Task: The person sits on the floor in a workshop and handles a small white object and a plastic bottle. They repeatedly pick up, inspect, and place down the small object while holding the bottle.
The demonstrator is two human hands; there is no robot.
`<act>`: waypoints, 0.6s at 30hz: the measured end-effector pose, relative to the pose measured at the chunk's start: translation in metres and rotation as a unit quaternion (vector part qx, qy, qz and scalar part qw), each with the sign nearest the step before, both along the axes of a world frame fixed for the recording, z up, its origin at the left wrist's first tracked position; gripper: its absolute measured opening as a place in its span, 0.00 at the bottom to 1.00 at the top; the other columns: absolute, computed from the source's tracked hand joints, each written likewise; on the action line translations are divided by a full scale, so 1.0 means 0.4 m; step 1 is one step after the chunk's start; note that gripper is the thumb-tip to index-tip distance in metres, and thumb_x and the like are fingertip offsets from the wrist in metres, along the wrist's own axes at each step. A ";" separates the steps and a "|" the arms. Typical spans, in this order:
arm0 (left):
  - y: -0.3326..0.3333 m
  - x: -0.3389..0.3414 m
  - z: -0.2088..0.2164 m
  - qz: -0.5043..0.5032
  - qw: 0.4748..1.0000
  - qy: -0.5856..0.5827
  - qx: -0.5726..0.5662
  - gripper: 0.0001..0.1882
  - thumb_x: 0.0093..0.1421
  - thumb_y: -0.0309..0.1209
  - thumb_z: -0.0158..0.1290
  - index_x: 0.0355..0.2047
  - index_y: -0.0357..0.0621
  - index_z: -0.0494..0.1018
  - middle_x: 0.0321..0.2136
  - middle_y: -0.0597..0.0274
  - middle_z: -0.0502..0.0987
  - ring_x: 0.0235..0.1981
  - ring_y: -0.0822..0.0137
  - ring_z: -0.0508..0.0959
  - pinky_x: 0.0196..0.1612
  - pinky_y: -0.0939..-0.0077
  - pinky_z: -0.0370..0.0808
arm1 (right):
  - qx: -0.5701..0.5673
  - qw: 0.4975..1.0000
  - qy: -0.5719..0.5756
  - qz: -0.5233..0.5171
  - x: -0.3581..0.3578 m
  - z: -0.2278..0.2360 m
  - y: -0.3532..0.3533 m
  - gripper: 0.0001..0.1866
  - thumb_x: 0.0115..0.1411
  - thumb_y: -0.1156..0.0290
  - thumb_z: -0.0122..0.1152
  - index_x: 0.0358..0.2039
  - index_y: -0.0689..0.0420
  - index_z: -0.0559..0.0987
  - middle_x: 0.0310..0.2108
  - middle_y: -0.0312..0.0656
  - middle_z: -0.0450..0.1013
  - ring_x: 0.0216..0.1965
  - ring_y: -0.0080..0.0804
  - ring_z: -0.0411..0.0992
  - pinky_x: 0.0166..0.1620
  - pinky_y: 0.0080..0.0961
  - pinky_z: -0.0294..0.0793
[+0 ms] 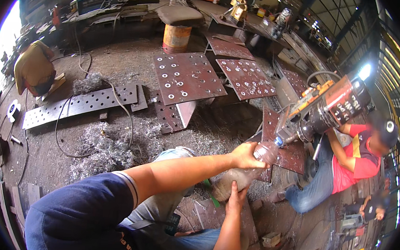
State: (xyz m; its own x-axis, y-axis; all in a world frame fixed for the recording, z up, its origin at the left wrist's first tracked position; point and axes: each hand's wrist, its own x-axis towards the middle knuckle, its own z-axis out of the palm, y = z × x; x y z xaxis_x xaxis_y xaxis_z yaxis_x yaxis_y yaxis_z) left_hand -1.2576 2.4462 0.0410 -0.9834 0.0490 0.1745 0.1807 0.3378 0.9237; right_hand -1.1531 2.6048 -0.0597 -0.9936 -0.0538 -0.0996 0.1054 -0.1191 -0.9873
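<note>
A dusty, see-through plastic bottle (228, 183) lies tilted between my two hands, its narrower end toward the upper right. My left hand (249, 156) is wrapped round it near that end. My right hand (235, 197) grips it lower, by its wide base, with the thumb along its side. A strip of green (215, 202) shows by the base. Just beyond the bottle's upper end, a small blue piece (278, 141) sits at the tip of a large drilling machine (332, 109); whether bottle and machine touch, I cannot tell.
A co-worker in a red shirt (364, 159) sits by the machine, arms reaching to it. Drilled brown steel plates (189, 77) lie ahead. Metal shavings (108, 150), cables and a long perforated bar (79, 104) cover the floor at left. Another person (35, 67) crouches at far left.
</note>
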 end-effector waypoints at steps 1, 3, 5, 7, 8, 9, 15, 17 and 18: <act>0.003 0.001 0.005 -0.015 1.000 -0.020 -0.006 0.56 0.40 0.68 0.67 0.52 0.24 0.74 0.47 0.33 0.79 0.53 0.41 0.79 0.57 0.55 0.75 | -0.003 1.000 0.002 -0.003 0.006 0.005 0.001 0.50 0.60 0.56 0.73 0.74 0.56 0.54 0.66 0.47 0.62 0.65 0.42 0.63 0.67 0.40 0.61; -0.002 0.005 -0.011 0.007 0.999 0.015 -0.027 0.58 0.42 0.69 0.66 0.52 0.21 0.73 0.49 0.30 0.77 0.55 0.39 0.77 0.59 0.55 0.74 | -0.010 1.000 0.006 0.000 0.005 0.015 -0.006 0.48 0.61 0.60 0.73 0.74 0.55 0.54 0.67 0.45 0.61 0.65 0.40 0.63 0.66 0.40 0.64; -0.014 0.011 -0.003 0.010 0.999 0.005 -0.034 0.59 0.43 0.71 0.65 0.56 0.24 0.71 0.51 0.33 0.75 0.57 0.40 0.76 0.60 0.55 0.74 | -0.009 1.000 -0.008 -0.022 0.016 0.037 -0.011 0.46 0.62 0.58 0.71 0.73 0.55 0.57 0.66 0.45 0.63 0.64 0.42 0.64 0.65 0.41 0.65; -0.022 0.030 0.012 0.056 0.998 0.013 -0.012 0.60 0.43 0.72 0.65 0.57 0.26 0.70 0.51 0.37 0.74 0.57 0.41 0.76 0.59 0.55 0.74 | -0.024 0.997 -0.039 -0.058 0.027 0.065 -0.019 0.45 0.62 0.56 0.70 0.73 0.55 0.57 0.66 0.45 0.63 0.64 0.43 0.65 0.64 0.42 0.66; -0.027 0.037 0.017 0.092 0.995 0.049 -0.008 0.53 0.47 0.68 0.66 0.57 0.30 0.71 0.51 0.41 0.73 0.53 0.45 0.78 0.56 0.56 0.76 | -0.014 0.996 -0.040 -0.080 0.029 0.077 -0.025 0.43 0.62 0.54 0.69 0.71 0.56 0.59 0.65 0.46 0.64 0.63 0.44 0.67 0.63 0.45 0.69; -0.036 0.038 0.023 0.104 0.993 0.062 0.004 0.50 0.49 0.65 0.66 0.56 0.31 0.72 0.51 0.42 0.73 0.51 0.46 0.79 0.55 0.57 0.77 | -0.023 0.995 -0.046 -0.084 0.026 0.080 -0.021 0.43 0.62 0.54 0.69 0.71 0.55 0.60 0.65 0.46 0.65 0.62 0.44 0.67 0.62 0.46 0.70; -0.087 0.029 -0.010 0.267 0.959 0.069 0.058 0.31 0.56 0.53 0.65 0.48 0.40 0.77 0.45 0.46 0.77 0.43 0.51 0.81 0.49 0.59 0.78 | -0.019 0.992 -0.067 -0.103 0.013 0.103 0.015 0.42 0.64 0.52 0.67 0.69 0.61 0.60 0.64 0.51 0.65 0.60 0.45 0.70 0.62 0.46 0.71; -0.099 0.008 -0.022 0.344 0.931 0.065 0.103 0.23 0.54 0.47 0.64 0.40 0.39 0.80 0.38 0.45 0.79 0.42 0.47 0.81 0.49 0.56 0.78 | -0.037 0.989 -0.083 -0.119 -0.018 0.068 0.060 0.45 0.62 0.49 0.68 0.69 0.62 0.60 0.64 0.52 0.65 0.60 0.45 0.69 0.62 0.45 0.71; -0.089 0.004 -0.018 0.355 0.921 0.045 0.150 0.21 0.54 0.45 0.63 0.37 0.38 0.81 0.37 0.44 0.80 0.42 0.47 0.81 0.49 0.56 0.78 | -0.026 0.986 -0.083 -0.144 -0.026 0.053 0.091 0.47 0.61 0.48 0.69 0.69 0.63 0.60 0.63 0.52 0.66 0.60 0.45 0.69 0.62 0.45 0.71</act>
